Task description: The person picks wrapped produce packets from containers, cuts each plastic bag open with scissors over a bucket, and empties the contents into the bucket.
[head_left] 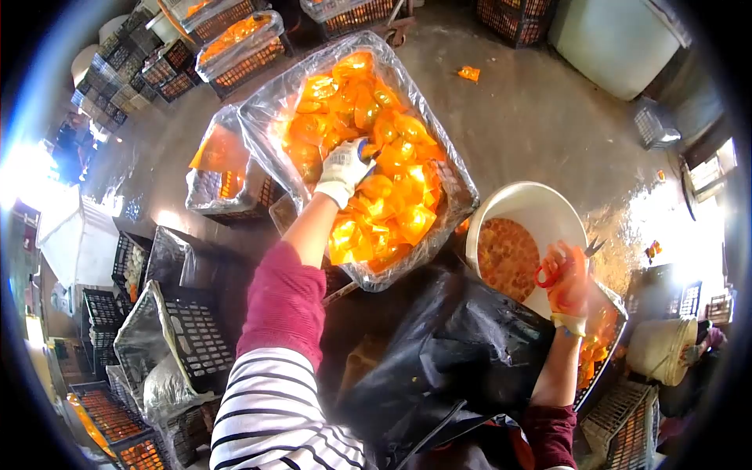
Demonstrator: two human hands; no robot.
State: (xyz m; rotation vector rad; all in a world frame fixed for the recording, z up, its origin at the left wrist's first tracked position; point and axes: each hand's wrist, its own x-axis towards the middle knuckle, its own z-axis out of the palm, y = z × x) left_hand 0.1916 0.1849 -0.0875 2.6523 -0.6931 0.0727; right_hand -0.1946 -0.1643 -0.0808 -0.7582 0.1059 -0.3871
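Note:
My left hand (345, 166), in a white and blue glove, reaches into a crate lined with clear plastic (435, 102). Its fingers close on one of the shiny orange plastic packets (368, 150) that fill the crate. My right hand (565, 283) wears an orange-stained glove and grips scissors (594, 247) with red handles, their blades pointing up and right. That hand is over the near right rim of a white bucket (533, 190). Inside the bucket lies an orange-brown, lumpy mass (505, 254), partly hidden by the rim.
A black apron (462, 337) covers my lap. To the left are a smaller lined crate (219, 188) and a tilted black crate (196, 333). Another crate (599, 352) with orange pieces stands by my right arm. One packet (468, 73) lies on the wet floor (533, 117).

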